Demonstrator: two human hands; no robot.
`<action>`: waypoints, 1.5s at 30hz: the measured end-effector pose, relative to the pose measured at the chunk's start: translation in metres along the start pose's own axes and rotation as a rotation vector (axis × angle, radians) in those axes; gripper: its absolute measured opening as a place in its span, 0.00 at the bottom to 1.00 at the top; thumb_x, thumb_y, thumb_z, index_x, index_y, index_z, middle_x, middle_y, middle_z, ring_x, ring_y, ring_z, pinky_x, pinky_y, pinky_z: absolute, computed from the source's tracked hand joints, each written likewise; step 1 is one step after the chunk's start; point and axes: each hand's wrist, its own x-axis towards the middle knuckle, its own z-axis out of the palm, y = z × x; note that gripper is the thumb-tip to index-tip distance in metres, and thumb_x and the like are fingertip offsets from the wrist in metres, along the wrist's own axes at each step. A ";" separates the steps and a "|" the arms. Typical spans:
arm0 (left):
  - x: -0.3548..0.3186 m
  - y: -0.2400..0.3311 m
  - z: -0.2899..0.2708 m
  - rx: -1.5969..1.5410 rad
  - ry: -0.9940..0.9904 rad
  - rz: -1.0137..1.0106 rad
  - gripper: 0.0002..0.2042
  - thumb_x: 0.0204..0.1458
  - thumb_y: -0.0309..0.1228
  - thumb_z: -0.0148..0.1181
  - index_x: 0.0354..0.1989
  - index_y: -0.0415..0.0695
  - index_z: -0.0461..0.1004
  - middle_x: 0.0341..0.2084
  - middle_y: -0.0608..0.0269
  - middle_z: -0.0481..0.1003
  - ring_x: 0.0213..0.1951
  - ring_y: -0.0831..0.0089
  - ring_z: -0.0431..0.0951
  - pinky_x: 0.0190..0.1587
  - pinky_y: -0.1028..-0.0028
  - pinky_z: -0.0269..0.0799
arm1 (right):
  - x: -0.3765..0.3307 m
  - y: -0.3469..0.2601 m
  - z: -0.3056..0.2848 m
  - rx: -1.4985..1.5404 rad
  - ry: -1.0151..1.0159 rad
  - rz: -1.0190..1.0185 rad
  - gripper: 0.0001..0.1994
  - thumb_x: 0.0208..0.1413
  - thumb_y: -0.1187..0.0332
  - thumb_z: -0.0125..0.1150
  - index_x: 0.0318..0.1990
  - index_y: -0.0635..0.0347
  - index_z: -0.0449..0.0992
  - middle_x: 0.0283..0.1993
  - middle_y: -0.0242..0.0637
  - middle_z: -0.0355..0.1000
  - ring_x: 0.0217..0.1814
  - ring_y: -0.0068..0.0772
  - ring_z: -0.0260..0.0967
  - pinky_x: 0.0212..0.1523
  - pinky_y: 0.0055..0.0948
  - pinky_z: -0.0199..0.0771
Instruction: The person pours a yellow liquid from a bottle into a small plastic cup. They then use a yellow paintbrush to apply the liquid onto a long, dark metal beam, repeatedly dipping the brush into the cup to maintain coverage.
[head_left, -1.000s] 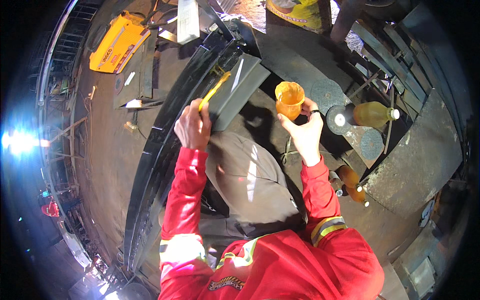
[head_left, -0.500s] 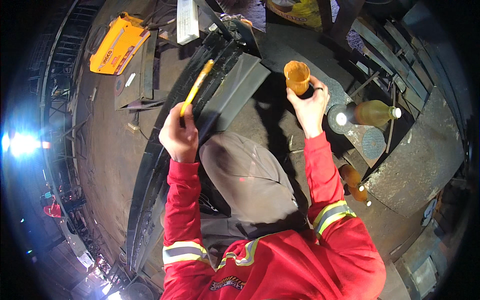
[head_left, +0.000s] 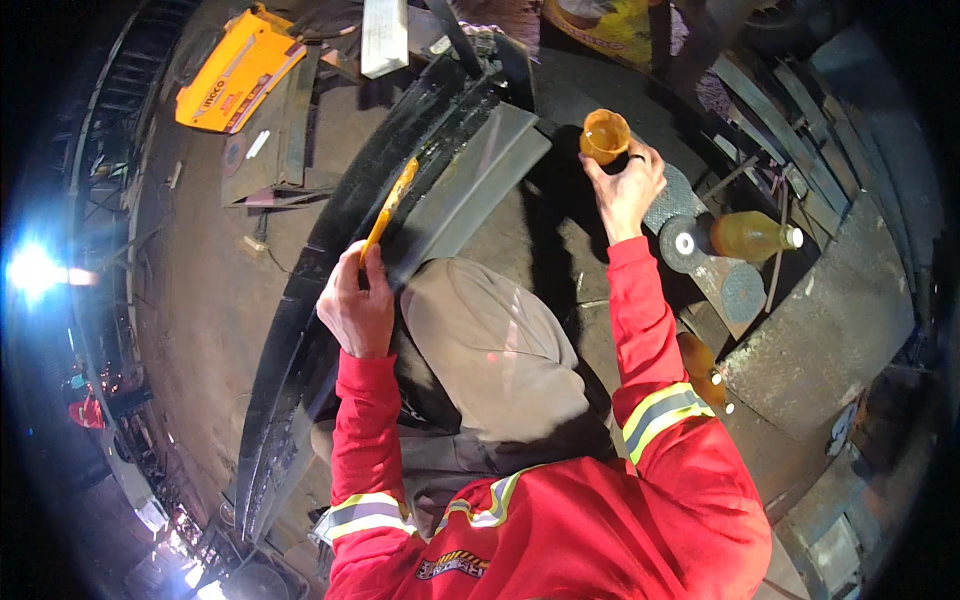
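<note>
My left hand (head_left: 358, 308) is closed around the lower end of a slim yellow brush (head_left: 390, 208), its tip pointing away from me. That tip lies over the long black metal beam (head_left: 345, 215), which curves past my left side; whether it touches the metal I cannot tell. A grey angled metal strip (head_left: 475, 185) runs along the beam's right side. In my right hand (head_left: 630, 190) is a small orange-brown cup (head_left: 603, 136) with an uneven rim, tilted so its inside shows. My fingers grip its right and lower side.
On the right lie a yellowish bottle (head_left: 755, 236), abrasive discs (head_left: 743, 292) and a rusty metal sheet (head_left: 830, 320). Brown bottles (head_left: 697, 362) are by my right elbow. A yellow welding machine (head_left: 238, 72) and a white box (head_left: 384, 38) are at the far left. Bright welding light (head_left: 35, 270) glares leftmost.
My left hand and the brush have come slightly nearer to me, the tip now lower over the beam. My right hand has shifted a little right and farther away with the cup.
</note>
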 end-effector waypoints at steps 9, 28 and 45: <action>0.057 0.006 0.057 0.073 -0.090 0.153 0.08 0.59 0.38 0.60 0.37 0.48 0.81 0.22 0.55 0.78 0.24 0.57 0.80 0.27 0.63 0.74 | -0.051 -0.034 -0.026 0.093 0.075 -0.063 0.34 0.42 0.56 0.75 0.56 0.64 0.71 0.54 0.49 0.69 0.60 0.54 0.61 0.62 0.47 0.59; 0.084 0.045 0.070 0.316 -0.302 0.108 0.12 0.61 0.44 0.53 0.35 0.51 0.77 0.23 0.57 0.78 0.24 0.57 0.80 0.26 0.59 0.74 | -0.141 -0.044 -0.066 0.642 -0.432 0.026 0.04 0.48 0.73 0.70 0.30 0.64 0.83 0.25 0.40 0.75 0.29 0.37 0.68 0.35 0.33 0.69; 0.030 0.003 -0.001 0.024 0.000 -0.054 0.06 0.55 0.34 0.65 0.37 0.45 0.80 0.25 0.58 0.79 0.23 0.63 0.80 0.27 0.70 0.75 | 0.153 -0.127 -0.046 0.609 -0.241 -0.246 0.08 0.55 0.69 0.67 0.38 0.65 0.82 0.33 0.36 0.80 0.35 0.19 0.73 0.40 0.23 0.72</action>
